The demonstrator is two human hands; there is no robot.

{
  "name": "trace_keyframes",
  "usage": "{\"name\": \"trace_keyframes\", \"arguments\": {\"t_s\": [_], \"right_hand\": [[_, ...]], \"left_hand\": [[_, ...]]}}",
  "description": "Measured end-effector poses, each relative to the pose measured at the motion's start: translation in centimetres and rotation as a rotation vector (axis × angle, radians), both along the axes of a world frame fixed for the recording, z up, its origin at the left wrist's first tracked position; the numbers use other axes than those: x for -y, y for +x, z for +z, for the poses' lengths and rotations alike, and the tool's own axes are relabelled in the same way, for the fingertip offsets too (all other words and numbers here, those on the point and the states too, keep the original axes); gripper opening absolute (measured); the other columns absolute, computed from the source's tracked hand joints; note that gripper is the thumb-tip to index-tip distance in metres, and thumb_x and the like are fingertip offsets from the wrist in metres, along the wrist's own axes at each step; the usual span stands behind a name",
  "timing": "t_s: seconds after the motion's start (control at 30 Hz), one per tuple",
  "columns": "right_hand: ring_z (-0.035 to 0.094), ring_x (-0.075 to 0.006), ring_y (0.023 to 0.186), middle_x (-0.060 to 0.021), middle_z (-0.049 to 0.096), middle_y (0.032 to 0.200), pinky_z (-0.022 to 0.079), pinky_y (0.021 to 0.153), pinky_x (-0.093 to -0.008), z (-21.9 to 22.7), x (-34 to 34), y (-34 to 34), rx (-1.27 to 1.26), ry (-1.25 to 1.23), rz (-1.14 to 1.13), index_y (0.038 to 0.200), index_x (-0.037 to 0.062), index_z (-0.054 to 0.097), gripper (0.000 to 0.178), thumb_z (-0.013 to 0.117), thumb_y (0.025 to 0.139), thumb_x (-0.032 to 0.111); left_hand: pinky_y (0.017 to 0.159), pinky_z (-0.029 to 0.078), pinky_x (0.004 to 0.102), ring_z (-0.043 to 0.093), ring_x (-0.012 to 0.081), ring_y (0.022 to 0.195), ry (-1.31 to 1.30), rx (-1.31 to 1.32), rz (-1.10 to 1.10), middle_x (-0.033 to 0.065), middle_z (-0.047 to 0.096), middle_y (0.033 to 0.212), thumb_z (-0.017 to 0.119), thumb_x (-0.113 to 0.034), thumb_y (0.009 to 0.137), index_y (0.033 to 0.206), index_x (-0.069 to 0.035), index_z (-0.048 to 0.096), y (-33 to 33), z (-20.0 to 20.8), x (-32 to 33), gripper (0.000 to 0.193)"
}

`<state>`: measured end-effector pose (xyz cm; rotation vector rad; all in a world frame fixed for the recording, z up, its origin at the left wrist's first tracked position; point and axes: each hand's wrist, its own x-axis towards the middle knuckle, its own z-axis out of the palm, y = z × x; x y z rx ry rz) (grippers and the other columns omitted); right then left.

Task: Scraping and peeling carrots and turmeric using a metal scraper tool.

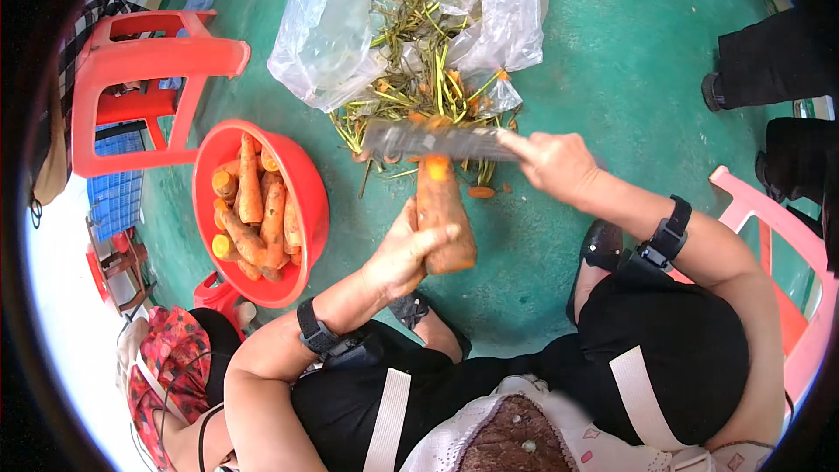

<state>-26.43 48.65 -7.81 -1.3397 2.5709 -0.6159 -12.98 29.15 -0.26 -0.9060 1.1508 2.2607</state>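
- Two hands busy: my left hand (404, 255) grips a carrot (444, 218).
- My right hand (556, 163) clasps a knife (434, 142) across the carrot's top.
- Red bowl (310, 201) at nine o'clock.

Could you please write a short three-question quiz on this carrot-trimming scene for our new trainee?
1. True or false: the left hand holds a carrot upright by its lower part.
2. What does the right hand hold across the carrot's top end? A) a peeler B) a wide knife C) scissors
3. Fill in: the other carrots lie in a red ____ on the person's left.

Key:
1. True; the fingers wrap the carrot's lower part.
2. B; the blade lies level at the cut top, in front of the clear plastic bag of green stalks.
3. Bowl, on the green floor.
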Motion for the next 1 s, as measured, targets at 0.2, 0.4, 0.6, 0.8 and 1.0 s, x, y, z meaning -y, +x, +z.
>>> {"name": "trace_keyframes", "arguments": {"t_s": [0.2,0.4,0.6,0.8,1.0], "right_hand": [[0.058,-0.0288,0.059,-0.0099,0.059,0.069,0.048,0.053,-0.0379,0.6,-0.7,-0.7,0.289,-0.117,-0.169,0.109,0.0157,0.055,0.036,0.055,0.073,0.014],[0.053,-0.0231,0.050,-0.0062,0.050,0.061,0.045,0.047,-0.0340,3.8,1.6,0.9,0.080,-0.262,0.071,0.111,0.0149,0.056,0.046,0.061,0.065,0.010],[0.049,-0.0207,0.046,-0.0043,0.044,0.058,0.042,0.043,-0.0325,3.7,2.4,1.3,-0.070,-0.273,0.137,0.112,0.0132,0.056,0.049,0.062,0.063,0.012],[0.056,-0.0214,0.049,-0.0067,0.050,0.060,0.046,0.044,-0.0329,1.5,1.5,-0.1,-0.103,-0.135,0.054,0.111,0.0159,0.054,0.038,0.055,0.073,0.017],[0.057,-0.0279,0.056,-0.0088,0.058,0.068,0.048,0.052,-0.0370,-0.6,-0.7,-1.6,0.261,-0.096,-0.154,0.109,0.0164,0.055,0.035,0.054,0.074,0.013]], "left_hand": [[0.084,0.046,0.0482,0.052,0.0250,0.097,0.103,-0.025,0.043,0.0118,0.047,0.105,0.065,-0.010,0.067,0.124,-0.009,0.028,-0.2,-1.1,1.5,0.067],[0.086,0.044,0.0486,0.051,0.0265,0.099,0.271,0.046,0.146,0.0126,0.051,0.108,0.065,-0.013,0.066,0.121,-0.009,0.039,0.9,-3.2,2.8,0.061],[0.084,0.044,0.0475,0.050,0.0253,0.100,0.321,0.024,0.207,0.0092,0.052,0.108,0.069,-0.021,0.065,0.118,-0.009,0.045,1.0,-2.7,2.1,0.059],[0.083,0.045,0.0464,0.051,0.0245,0.096,0.298,0.059,0.119,0.0104,0.049,0.106,0.066,-0.014,0.063,0.121,-0.008,0.036,0.5,-1.6,2.0,0.066],[0.082,0.045,0.0456,0.051,0.0262,0.096,0.286,-0.028,0.054,0.0115,0.047,0.107,0.065,-0.009,0.059,0.124,-0.011,0.032,0.6,-1.0,2.7,0.072]]}}
